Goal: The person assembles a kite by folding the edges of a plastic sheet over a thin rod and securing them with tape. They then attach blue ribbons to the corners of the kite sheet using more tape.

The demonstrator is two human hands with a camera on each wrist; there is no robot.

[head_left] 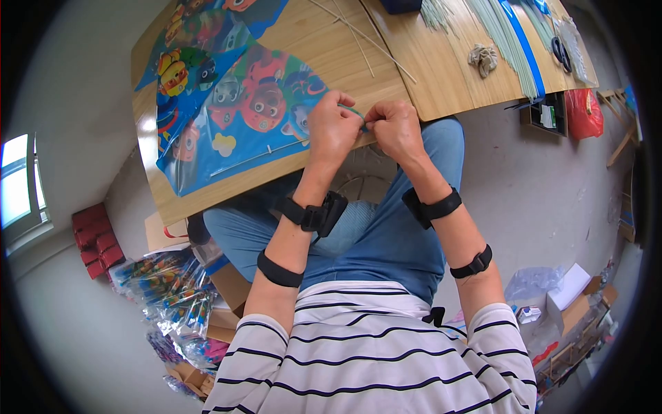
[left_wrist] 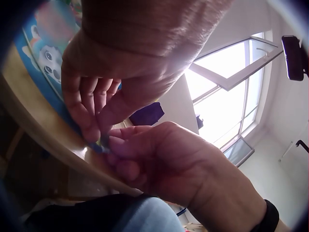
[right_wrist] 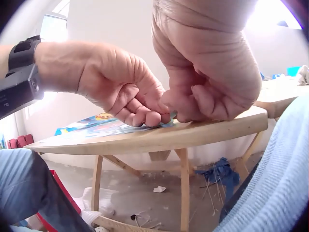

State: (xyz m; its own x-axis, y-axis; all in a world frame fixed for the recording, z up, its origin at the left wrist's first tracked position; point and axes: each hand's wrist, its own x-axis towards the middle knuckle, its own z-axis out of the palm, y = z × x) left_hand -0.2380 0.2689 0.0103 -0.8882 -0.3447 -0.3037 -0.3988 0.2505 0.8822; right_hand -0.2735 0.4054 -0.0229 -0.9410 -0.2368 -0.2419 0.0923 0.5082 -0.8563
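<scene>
A kite (head_left: 262,114) of blue plastic film, printed with cartoon animals, lies on the wooden table with its near side along the table edge. A thin pale rod (head_left: 258,155) runs along that near side toward the hands. My left hand (head_left: 334,131) pinches the kite's blue-green edge (right_wrist: 173,115) between thumb and forefinger. Facing it, my right hand (head_left: 398,131) pinches the same small bit, other fingers curled in. The fingertips nearly meet at the table's front edge, and they hide most of what they hold.
More printed film (head_left: 196,27) lies at the table's far left. Loose thin sticks (head_left: 365,41) cross behind the hands. On the right are a twine bundle (head_left: 483,61), pale rods (head_left: 507,48) and scissors (head_left: 562,55). A red bag (head_left: 584,114) hangs beyond.
</scene>
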